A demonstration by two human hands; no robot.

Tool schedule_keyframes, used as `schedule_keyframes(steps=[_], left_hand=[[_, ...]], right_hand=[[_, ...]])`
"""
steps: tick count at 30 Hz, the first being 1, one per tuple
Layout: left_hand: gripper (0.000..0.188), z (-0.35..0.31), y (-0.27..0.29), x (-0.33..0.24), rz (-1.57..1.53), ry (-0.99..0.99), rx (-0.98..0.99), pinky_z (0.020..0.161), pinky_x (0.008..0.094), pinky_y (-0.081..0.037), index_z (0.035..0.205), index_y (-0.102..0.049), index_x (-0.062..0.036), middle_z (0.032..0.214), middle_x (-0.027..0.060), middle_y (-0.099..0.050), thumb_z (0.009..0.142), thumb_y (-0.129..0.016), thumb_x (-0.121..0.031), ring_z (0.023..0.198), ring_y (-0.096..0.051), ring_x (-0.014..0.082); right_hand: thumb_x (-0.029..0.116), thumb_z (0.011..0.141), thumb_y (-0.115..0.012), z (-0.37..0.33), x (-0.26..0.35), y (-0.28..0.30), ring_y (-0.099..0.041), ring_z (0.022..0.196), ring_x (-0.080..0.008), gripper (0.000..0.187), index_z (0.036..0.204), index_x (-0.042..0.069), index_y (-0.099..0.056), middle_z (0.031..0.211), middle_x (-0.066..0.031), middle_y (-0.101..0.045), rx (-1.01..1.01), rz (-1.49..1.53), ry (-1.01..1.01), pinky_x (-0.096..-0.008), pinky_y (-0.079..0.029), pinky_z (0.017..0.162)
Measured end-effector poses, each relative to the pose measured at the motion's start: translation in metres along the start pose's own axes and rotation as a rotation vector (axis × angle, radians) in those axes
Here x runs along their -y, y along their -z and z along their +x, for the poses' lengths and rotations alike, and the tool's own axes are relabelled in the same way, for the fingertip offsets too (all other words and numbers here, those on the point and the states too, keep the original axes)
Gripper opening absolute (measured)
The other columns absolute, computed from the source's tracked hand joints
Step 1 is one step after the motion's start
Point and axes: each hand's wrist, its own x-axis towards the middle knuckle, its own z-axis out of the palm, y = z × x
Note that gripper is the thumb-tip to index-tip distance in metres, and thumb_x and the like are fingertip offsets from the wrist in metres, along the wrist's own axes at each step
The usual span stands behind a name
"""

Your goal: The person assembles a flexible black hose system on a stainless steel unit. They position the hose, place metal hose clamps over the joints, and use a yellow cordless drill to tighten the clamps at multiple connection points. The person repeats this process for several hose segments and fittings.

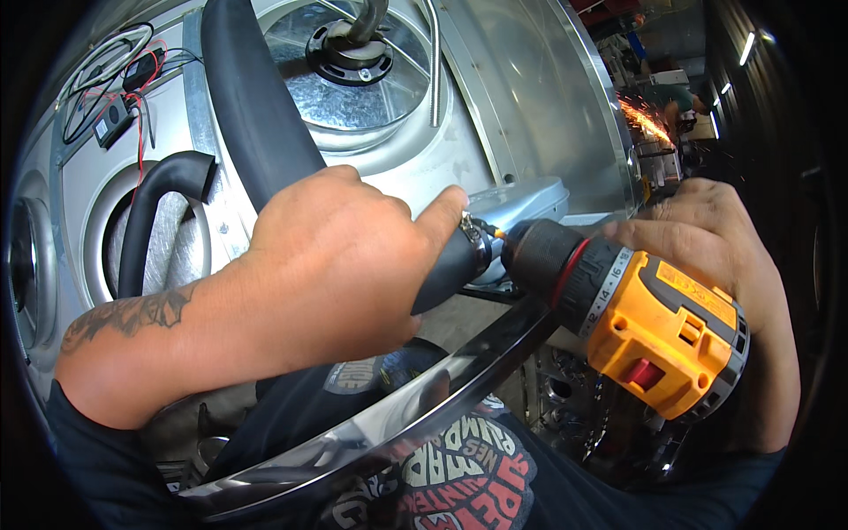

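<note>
My left hand (pixel 340 247) is closed around a thick black hose (pixel 256 97), near one end of it. Around that end sits a metal hose clamp (pixel 478 238), with my left index finger reaching beside its screw. A yellow and black cordless drill (pixel 662 331) lies tilted in my right hand (pixel 702 225). The drill's bit (pixel 496 233) meets the clamp's screw, or comes very close to it. The drill's handle is hidden, and so are most of the fingers around it. Just beyond the clamp is a light blue-grey smooth casing (pixel 530 201).
A polished curved metal rim (pixel 389 424) passes in front of my body. A bent black hose (pixel 146 212) and wires with small black boxes (pixel 112 122) lie at the left. A round metal lid (pixel 397 97) is at the back. Sparks (pixel 645 122) fly near another person (pixel 676 99) at far right.
</note>
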Motion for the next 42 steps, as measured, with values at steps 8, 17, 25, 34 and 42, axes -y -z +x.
schedule_keyframes(steps=[8,17,25,34,42], left_hand=[[0.081,-0.003,-0.006,0.002,0.004,-0.006,-0.028,0.074,0.0420,-0.052,0.134,-0.065,0.0027,0.070,0.0086,-0.068,0.062,-0.090,-0.027,0.068,-0.066,0.0325],[0.080,-0.004,-0.008,0.001,-0.004,-0.011,-0.043,0.073,0.0421,-0.052,0.133,-0.065,0.0032,0.070,0.0094,-0.068,0.062,-0.089,-0.027,0.067,-0.066,0.0325],[0.079,-0.002,-0.007,0.001,0.011,-0.005,-0.059,0.072,0.0424,-0.052,0.132,-0.066,0.0031,0.069,0.0097,-0.067,0.061,-0.088,-0.026,0.067,-0.066,0.0328],[0.081,-0.003,-0.005,0.001,-0.023,0.012,0.014,0.074,0.0413,-0.051,0.134,-0.064,0.0038,0.069,0.0088,-0.067,0.063,-0.088,-0.026,0.068,-0.065,0.0315],[0.080,0.000,0.002,0.001,-0.053,0.029,0.081,0.076,0.0420,-0.052,0.136,-0.062,-0.0006,0.074,0.0103,-0.070,0.065,-0.088,-0.027,0.072,-0.069,0.0335]], right_hand=[[0.018,0.070,-0.086,0.011,0.014,0.019,-0.070,0.073,-0.0229,0.054,0.120,0.007,-0.068,0.081,-0.0053,-0.070,0.091,-0.202,0.060,-0.0401,-0.048,0.066],[0.021,0.073,-0.084,0.002,0.015,0.003,-0.072,0.068,-0.0229,0.049,0.119,0.010,-0.070,0.078,-0.0047,-0.072,0.041,-0.253,0.051,-0.0394,-0.048,0.064],[0.022,0.068,-0.088,0.007,0.011,0.010,-0.075,0.076,-0.0254,0.056,0.120,0.010,-0.070,0.091,-0.0085,-0.078,0.060,-0.238,0.046,-0.0449,-0.048,0.077],[0.020,0.068,-0.087,0.008,0.004,0.019,-0.075,0.078,-0.0244,0.054,0.118,0.009,-0.071,0.091,-0.0075,-0.078,0.116,-0.134,-0.001,-0.0429,-0.046,0.079],[0.019,0.070,-0.088,-0.010,0.027,-0.018,-0.074,0.080,-0.0250,0.044,0.111,0.009,-0.076,0.092,-0.0058,-0.078,-0.071,0.162,-0.377,-0.0379,-0.054,0.080]])
